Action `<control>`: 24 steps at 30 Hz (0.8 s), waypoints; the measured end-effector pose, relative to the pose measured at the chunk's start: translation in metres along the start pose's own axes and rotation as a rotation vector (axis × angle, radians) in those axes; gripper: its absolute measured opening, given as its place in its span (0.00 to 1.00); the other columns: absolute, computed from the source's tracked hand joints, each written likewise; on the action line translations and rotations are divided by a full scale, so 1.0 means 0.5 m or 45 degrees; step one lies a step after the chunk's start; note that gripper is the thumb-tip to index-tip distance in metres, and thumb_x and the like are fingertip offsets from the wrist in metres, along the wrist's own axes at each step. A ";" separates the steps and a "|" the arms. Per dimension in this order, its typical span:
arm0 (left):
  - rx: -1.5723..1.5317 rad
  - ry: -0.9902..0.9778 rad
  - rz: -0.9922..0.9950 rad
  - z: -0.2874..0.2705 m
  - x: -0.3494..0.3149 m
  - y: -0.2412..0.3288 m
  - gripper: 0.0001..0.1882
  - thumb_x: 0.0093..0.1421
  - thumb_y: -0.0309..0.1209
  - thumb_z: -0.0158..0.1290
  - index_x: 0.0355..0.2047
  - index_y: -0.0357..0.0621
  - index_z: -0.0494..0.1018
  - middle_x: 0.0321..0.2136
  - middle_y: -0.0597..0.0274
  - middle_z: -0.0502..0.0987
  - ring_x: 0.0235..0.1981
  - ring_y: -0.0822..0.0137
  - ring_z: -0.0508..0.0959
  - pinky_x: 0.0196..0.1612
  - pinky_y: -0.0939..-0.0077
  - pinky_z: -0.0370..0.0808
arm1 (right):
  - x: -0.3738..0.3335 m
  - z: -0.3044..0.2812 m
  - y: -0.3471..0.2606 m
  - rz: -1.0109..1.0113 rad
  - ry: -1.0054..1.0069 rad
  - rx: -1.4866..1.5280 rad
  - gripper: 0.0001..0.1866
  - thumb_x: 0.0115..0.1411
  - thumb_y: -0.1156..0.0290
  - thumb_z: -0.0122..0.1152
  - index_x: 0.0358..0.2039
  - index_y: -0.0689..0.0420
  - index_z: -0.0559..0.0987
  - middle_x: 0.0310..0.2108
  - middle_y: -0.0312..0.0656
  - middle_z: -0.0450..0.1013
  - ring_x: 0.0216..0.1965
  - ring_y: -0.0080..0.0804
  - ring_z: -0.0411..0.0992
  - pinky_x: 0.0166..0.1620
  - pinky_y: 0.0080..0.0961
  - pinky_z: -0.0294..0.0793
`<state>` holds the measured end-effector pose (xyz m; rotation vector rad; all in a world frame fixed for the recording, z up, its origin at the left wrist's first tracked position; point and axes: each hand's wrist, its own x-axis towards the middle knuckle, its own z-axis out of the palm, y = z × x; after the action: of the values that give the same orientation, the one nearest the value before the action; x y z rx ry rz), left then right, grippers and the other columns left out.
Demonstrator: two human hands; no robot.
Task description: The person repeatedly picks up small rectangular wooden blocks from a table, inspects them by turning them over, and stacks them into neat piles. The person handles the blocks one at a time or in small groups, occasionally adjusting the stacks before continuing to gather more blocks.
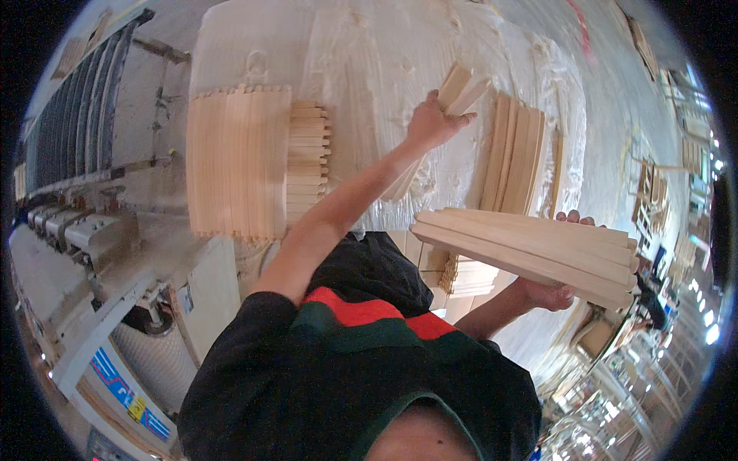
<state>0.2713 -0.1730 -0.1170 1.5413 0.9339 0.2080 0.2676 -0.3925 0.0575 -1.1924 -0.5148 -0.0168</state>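
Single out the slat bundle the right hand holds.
The thick, crosswise bundle at lower right; the left hand grips a smaller batch, and other stacks lie unheld.

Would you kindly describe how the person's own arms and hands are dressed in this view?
The left hand and right hand show no gloves, though the right is partly hidden. Both forearms are uncovered, below the short sleeves of a black shirt with red and dark green bands. No watch shows.

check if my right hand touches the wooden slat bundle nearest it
Touching: the head view shows your right hand gripping the wooden slat bundle, with fingers along its far edge.
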 end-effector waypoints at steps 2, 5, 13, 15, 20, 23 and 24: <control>0.311 0.107 -0.099 0.022 0.026 -0.034 0.50 0.43 0.61 0.62 0.52 0.30 0.63 0.43 0.39 0.73 0.48 0.40 0.72 0.47 0.46 0.70 | -0.001 0.014 0.016 0.029 -0.091 0.101 0.52 0.39 0.45 0.58 0.61 0.64 0.57 0.50 0.54 0.61 0.50 0.51 0.62 0.55 0.47 0.61; 0.654 0.388 0.210 0.024 0.031 -0.117 0.49 0.48 0.59 0.59 0.59 0.35 0.58 0.49 0.31 0.67 0.55 0.38 0.66 0.53 0.44 0.65 | 0.001 0.024 0.045 0.061 -0.212 0.273 0.51 0.40 0.46 0.56 0.61 0.64 0.56 0.50 0.55 0.61 0.50 0.52 0.61 0.56 0.47 0.60; -0.159 -0.903 0.812 -0.199 -0.259 0.053 0.62 0.39 0.52 0.69 0.66 0.38 0.46 0.60 0.45 0.61 0.61 0.53 0.62 0.63 0.58 0.57 | -0.043 0.012 0.133 0.554 0.128 0.147 0.54 0.39 0.44 0.63 0.62 0.62 0.56 0.55 0.59 0.60 0.55 0.58 0.61 0.59 0.51 0.59; -0.132 -0.984 0.720 -0.217 -0.277 0.065 0.61 0.38 0.48 0.70 0.66 0.38 0.46 0.59 0.46 0.62 0.61 0.53 0.62 0.62 0.59 0.58 | -0.072 0.016 0.154 0.565 0.137 0.149 0.55 0.39 0.43 0.64 0.63 0.61 0.56 0.56 0.59 0.59 0.56 0.57 0.61 0.59 0.52 0.60; 0.317 -0.814 1.038 -0.288 -0.244 0.060 0.55 0.35 0.37 0.70 0.63 0.42 0.53 0.54 0.49 0.66 0.55 0.48 0.67 0.59 0.57 0.62 | -0.071 0.037 0.138 0.415 -0.246 0.151 0.56 0.40 0.41 0.66 0.63 0.58 0.55 0.58 0.60 0.58 0.57 0.56 0.62 0.59 0.52 0.61; 0.809 -0.855 1.292 -0.349 -0.190 0.092 0.52 0.33 0.34 0.67 0.61 0.47 0.56 0.48 0.52 0.69 0.50 0.51 0.70 0.55 0.57 0.65 | -0.073 0.018 0.097 0.281 -0.774 0.137 0.56 0.40 0.39 0.67 0.64 0.56 0.55 0.59 0.60 0.57 0.57 0.56 0.62 0.58 0.53 0.61; 0.960 -0.864 1.388 -0.364 -0.168 0.093 0.51 0.34 0.33 0.67 0.61 0.49 0.57 0.48 0.53 0.69 0.49 0.52 0.70 0.55 0.57 0.65 | -0.082 0.009 0.085 0.322 -0.912 0.133 0.57 0.40 0.39 0.68 0.64 0.55 0.55 0.60 0.61 0.57 0.58 0.55 0.62 0.58 0.53 0.61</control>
<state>0.1234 -0.0872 -0.0029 2.4708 -0.5119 0.0693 0.2413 -0.3824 0.0051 -1.1353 -0.9692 0.6658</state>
